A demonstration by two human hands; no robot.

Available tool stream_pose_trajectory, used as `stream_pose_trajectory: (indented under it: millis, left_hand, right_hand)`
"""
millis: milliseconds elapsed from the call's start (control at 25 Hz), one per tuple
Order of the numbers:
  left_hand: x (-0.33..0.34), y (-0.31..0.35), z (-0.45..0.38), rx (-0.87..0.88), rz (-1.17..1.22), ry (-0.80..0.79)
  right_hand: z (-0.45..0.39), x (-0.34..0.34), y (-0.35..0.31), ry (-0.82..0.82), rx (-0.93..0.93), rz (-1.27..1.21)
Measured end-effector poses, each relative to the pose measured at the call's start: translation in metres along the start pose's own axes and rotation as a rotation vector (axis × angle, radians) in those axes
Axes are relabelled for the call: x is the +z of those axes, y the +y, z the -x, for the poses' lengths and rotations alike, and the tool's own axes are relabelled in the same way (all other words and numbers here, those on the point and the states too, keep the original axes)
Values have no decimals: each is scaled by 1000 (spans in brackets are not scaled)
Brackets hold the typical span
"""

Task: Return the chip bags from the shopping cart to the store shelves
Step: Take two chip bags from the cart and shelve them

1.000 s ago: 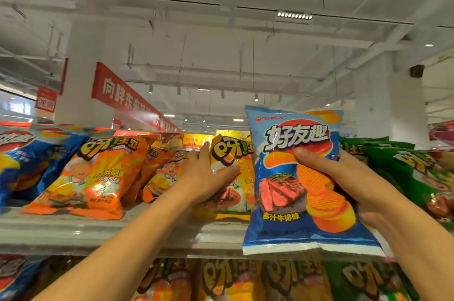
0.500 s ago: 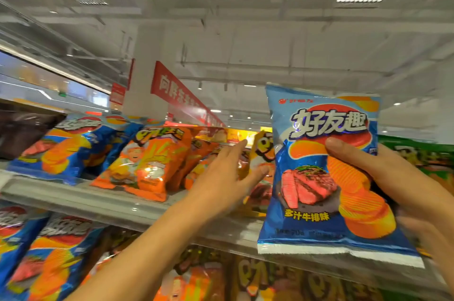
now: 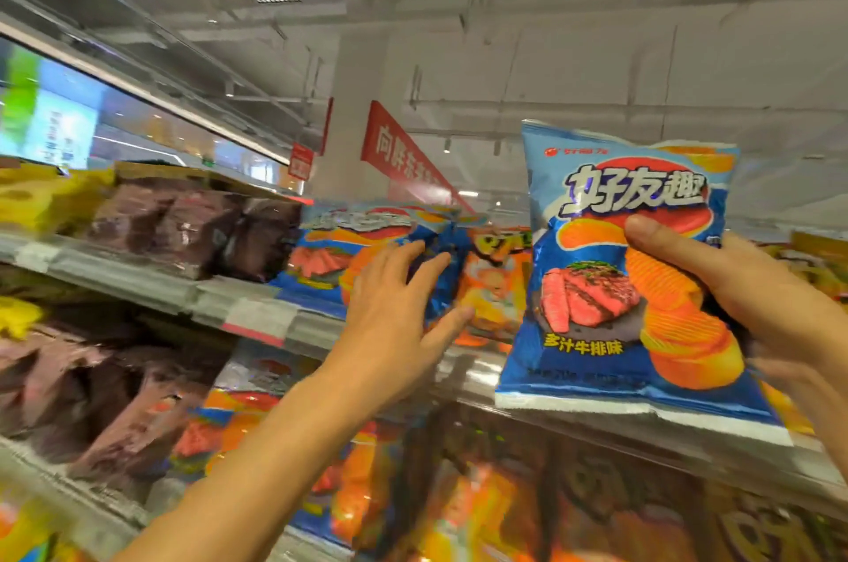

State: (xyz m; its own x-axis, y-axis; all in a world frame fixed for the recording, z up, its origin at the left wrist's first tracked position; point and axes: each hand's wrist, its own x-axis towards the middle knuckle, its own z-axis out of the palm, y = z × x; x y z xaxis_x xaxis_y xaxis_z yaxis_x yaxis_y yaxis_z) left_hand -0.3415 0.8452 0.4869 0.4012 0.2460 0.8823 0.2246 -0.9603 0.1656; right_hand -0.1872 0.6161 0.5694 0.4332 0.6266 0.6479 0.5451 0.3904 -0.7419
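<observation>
- Our right hand grips the blue chip bag upright, thumb across its front, in front of the upper shelf and not yet on it.
- Our left hand, fingers straight and spread, holds nothing; its fingertips touch the blue bags lying on the upper shelf.
- Just beside these, an orange bag lies between our two hands.
- Farther left on the same shelf we see dark purple bags and yellow bags.
- The lower shelf holds further bags, blurred.
- A red banner hangs behind.
</observation>
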Motion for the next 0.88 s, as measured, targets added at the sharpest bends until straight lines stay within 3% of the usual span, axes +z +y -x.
stream_pose_trajectory:
  millis: [280, 440, 640, 880]
  left_hand:
    - [-37, -154, 27, -106, 78, -9]
    - [-19, -182, 52, -48, 51, -50]
    - [-5, -195, 63, 69, -19, 9]
    - [-16, -241, 67, 120, 85, 120]
  right_hand:
    - [-66, 156, -8, 33, -35, -14]
    - [-113, 224, -9, 50, -65, -137]
    - [-174, 313, 11, 64, -53, -103]
    - [-226, 351, 55, 99, 208, 105]
